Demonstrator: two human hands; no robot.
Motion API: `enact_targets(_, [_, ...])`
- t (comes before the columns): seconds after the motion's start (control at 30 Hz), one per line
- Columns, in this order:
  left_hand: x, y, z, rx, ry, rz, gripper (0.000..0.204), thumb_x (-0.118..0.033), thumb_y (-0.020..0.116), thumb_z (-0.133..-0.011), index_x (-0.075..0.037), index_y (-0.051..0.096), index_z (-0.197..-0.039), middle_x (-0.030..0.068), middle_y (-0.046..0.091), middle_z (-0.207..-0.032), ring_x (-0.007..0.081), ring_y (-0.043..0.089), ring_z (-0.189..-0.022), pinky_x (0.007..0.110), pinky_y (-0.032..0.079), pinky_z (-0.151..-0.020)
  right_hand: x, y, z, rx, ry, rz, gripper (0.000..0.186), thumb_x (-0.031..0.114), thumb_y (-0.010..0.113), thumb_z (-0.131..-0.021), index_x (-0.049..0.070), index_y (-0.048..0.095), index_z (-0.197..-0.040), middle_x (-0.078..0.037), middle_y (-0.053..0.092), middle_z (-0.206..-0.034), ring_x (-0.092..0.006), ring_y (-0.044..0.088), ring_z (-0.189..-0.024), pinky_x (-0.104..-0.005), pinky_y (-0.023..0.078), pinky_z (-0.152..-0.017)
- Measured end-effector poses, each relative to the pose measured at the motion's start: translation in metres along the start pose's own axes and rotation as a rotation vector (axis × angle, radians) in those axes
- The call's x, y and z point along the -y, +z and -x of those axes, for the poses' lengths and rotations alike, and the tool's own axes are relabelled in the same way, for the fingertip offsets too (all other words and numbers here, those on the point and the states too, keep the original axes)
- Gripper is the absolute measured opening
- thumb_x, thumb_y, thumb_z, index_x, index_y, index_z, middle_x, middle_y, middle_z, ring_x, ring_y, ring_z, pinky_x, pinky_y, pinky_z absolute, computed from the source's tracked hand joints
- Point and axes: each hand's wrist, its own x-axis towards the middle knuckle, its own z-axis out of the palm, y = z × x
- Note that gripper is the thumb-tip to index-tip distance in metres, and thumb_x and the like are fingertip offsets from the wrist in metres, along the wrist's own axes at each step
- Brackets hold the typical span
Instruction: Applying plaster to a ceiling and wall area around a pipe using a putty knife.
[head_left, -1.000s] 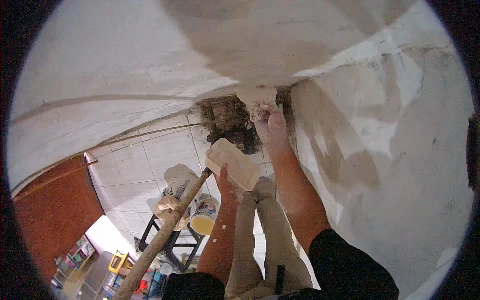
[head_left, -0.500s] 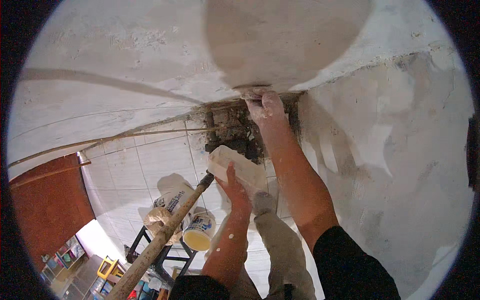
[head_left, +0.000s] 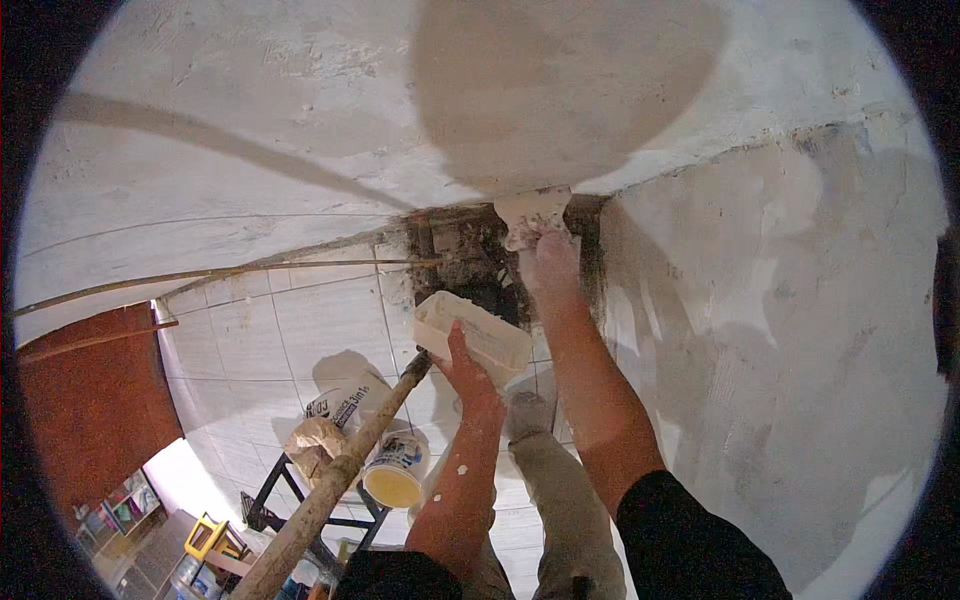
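Note:
Out in front of me, my right hand [head_left: 552, 262] is closed on a putty knife [head_left: 533, 210] whose wide blade is smeared with pale plaster. The blade's far edge is at the lower border of the plastered surface [head_left: 330, 90]; whether it touches cannot be seen. My left hand [head_left: 468, 368] grips a cream rectangular tub [head_left: 478, 338] from its near side, thumb over the rim. The tub is tilted, with pale residue along its walls. Behind both hands lies a dark, rough opening [head_left: 470, 245].
A thick wooden pole [head_left: 340, 465] slants up from the lower left, ending by the tub. Beyond it are a white bucket [head_left: 396, 472], a printed sack [head_left: 345, 402] and a black metal stand [head_left: 340, 515]. A thin rod [head_left: 240, 270] crosses left. A plastered wall [head_left: 780, 330] rises right.
My right hand has drawn back toward me, and the putty knife has turned so its broad face shows. The tub in my left hand has barely moved but tips slightly more toward view.

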Motion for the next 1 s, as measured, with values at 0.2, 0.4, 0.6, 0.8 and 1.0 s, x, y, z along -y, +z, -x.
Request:
enact_targets(0.2, [-0.003,0.030,0.022,-0.097,-0.021,-0.068,0.073,-0.029,0.067,-0.083,-0.011,0.025,-0.140,0.0113,0.048,-0.124,0.0272,0.052,-0.109,0.043,0.046,-0.090,-0.045,-0.007,-0.037,0.237,-0.191,-0.129,0.031,0.025,0.047,-0.095,0.007,0.052,-0.119,-0.013,0.058,-0.109,-0.0239,0.056,-0.102,-0.0326,0.043,-0.092])
enact_targets(0.4, [0.006,-0.010,0.003,-0.045,-0.092,-0.011,0.062,-0.031,0.063,-0.086,-0.010,0.033,-0.136,0.0106,0.050,-0.122,0.0263,0.052,-0.108,0.042,0.044,-0.092,-0.061,0.047,0.013,0.026,-0.329,-0.068,0.031,-0.002,0.061,-0.083,0.003,0.057,-0.114,-0.007,0.058,-0.106,-0.0203,0.058,-0.094,-0.0330,0.048,-0.083])
enact_targets(0.6, [0.033,-0.072,-0.022,0.289,0.061,-0.319,0.043,-0.033,0.054,-0.094,-0.009,0.043,-0.127,0.0078,0.056,-0.113,0.0242,0.056,-0.101,0.041,0.045,-0.090,-0.094,0.083,0.057,0.038,-0.969,0.612,0.025,-0.001,0.056,-0.087,0.001,0.058,-0.111,-0.008,0.059,-0.098,-0.0154,0.058,-0.085,-0.0330,0.049,-0.070])
enact_targets(0.8, [0.030,-0.044,0.004,0.186,-0.259,0.076,0.035,-0.032,0.048,-0.097,-0.010,0.045,-0.124,0.0068,0.058,-0.109,0.0233,0.057,-0.098,0.041,0.046,-0.089,-0.098,0.068,0.069,0.328,-0.945,0.778,0.019,0.004,0.058,-0.088,-0.004,0.060,-0.105,-0.014,0.062,-0.085,-0.0177,0.060,-0.080,-0.0339,0.049,-0.068])
enact_targets(1.0, [0.020,-0.070,-0.008,0.259,-0.295,0.205,0.046,-0.035,0.055,-0.093,-0.007,0.043,-0.127,0.0092,0.056,-0.114,0.0240,0.057,-0.100,0.042,0.048,-0.085,-0.100,0.076,0.081,0.360,0.083,-0.074,0.015,-0.002,0.051,-0.081,0.004,0.063,-0.089,-0.009,0.060,-0.078,-0.0186,0.060,-0.072,-0.0304,0.050,-0.061])
